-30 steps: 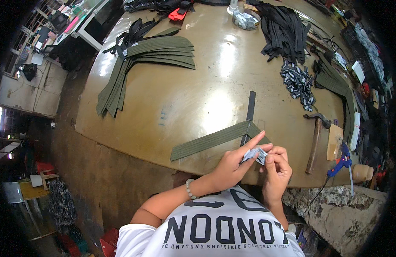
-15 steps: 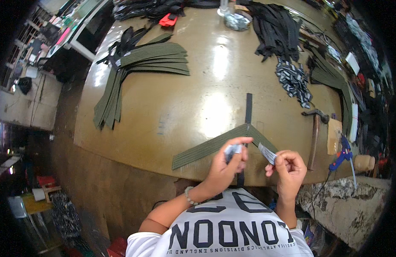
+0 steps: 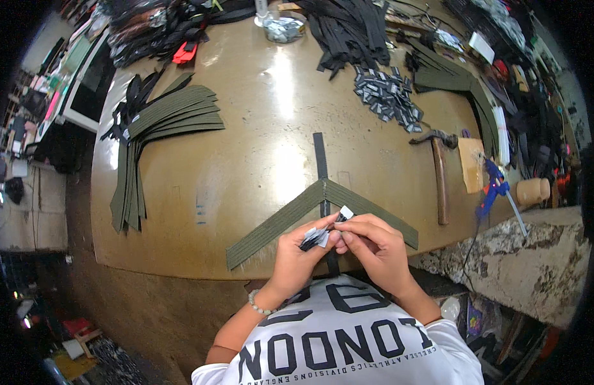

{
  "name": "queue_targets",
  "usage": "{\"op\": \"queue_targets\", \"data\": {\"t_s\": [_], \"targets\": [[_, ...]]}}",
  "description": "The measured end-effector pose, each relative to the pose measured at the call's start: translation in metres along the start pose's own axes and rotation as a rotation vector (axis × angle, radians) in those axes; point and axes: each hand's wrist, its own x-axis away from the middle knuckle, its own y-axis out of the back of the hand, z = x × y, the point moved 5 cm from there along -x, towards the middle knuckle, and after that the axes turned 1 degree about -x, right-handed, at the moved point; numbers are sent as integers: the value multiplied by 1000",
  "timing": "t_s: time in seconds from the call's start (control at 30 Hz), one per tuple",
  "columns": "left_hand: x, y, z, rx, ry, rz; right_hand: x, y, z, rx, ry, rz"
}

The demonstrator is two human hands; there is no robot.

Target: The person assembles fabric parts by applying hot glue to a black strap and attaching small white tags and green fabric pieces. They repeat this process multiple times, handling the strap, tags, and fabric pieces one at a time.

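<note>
1. The left hand (image 3: 295, 256) has its grip closed on a small bundle of black and white woven labels (image 3: 316, 237), above the olive green webbing strap (image 3: 277, 223) at the tabletop (image 3: 245, 160) near edge.
2. The right hand (image 3: 377, 247) pinches one label of it.
3. The labels look thin, light and soft; probably best pinched at an end.

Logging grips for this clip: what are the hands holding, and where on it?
Both hands, left and right, pinch a small stack of labels between fingertips, at its opposite ends.
</note>
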Motion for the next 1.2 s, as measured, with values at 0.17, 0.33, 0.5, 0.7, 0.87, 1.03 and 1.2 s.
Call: {"op": "queue_targets", "data": {"t_s": [0.17, 0.33, 0.5, 0.7, 0.87, 1.03, 1.2], "targets": [[-1, 3, 2, -65, -10, -104, 7, 4, -10, -229, -134, -73], [-3, 5, 0, -81, 50, -165, 5, 8, -11, -367, -127, -144], [-5, -3, -6, -157, -48, -119, 0, 12, -15, -278, -139, -77], [-10, -8, -22, -324, -321, -94, -1, 20, -24, -369, -179, -70], [-11, -2, -22, -359, -177, -29, -3, 20, -30, -470, -226, -26], [-11, 1, -20, -305, -120, -48, -5, 21, -33, -444, -272, -4], [-11, 4, -17, -262, -81, -80, -10, 21, -29, -326, -308, 28]]}}
